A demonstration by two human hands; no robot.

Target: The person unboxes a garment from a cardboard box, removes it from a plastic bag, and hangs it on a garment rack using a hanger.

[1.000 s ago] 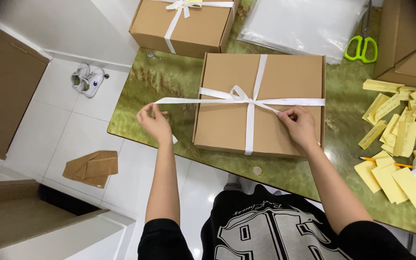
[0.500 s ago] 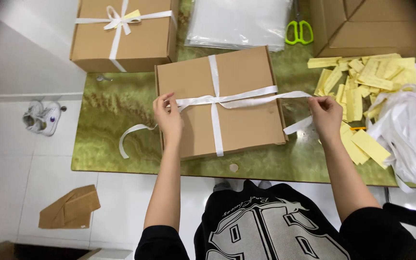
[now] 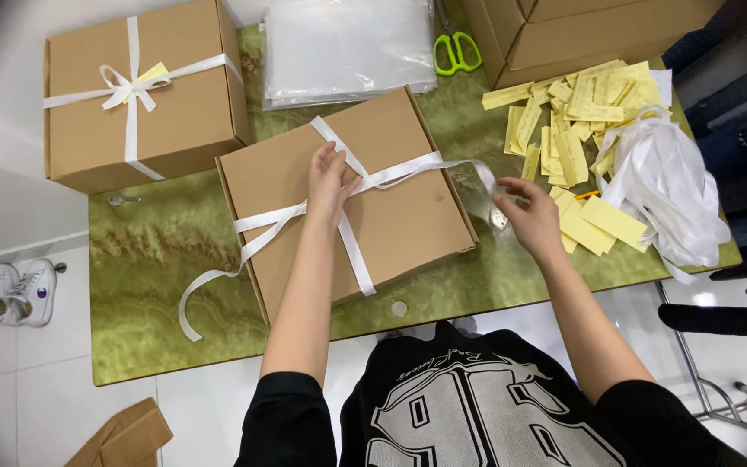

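Note:
A flat brown cardboard box [image 3: 408, 216] lies on the green marbled table [image 3: 157, 251], crossed by a white ribbon [image 3: 356, 251]. My left hand [image 3: 328, 180] presses down on the ribbon crossing at the middle of the lid. My right hand [image 3: 525, 216] is off the box's right edge, fingers pinching the ribbon's right end, which is blurred. The ribbon's left end trails loose over the table toward the front edge.
A second box [image 3: 88, 112] tied with a white bow stands at the back left. Clear plastic bags [image 3: 347, 43], green scissors [image 3: 456, 52], larger cartons [image 3: 598, 26], yellow paper slips [image 3: 581, 112] and a heap of white ribbon [image 3: 667, 182] are at the back and right. Shoes [image 3: 19, 290] sit on the floor.
The box has turned askew on the table. My left hand moved onto the ribbon crossing at the lid's middle; my right hand drew the right end outward past the edge.

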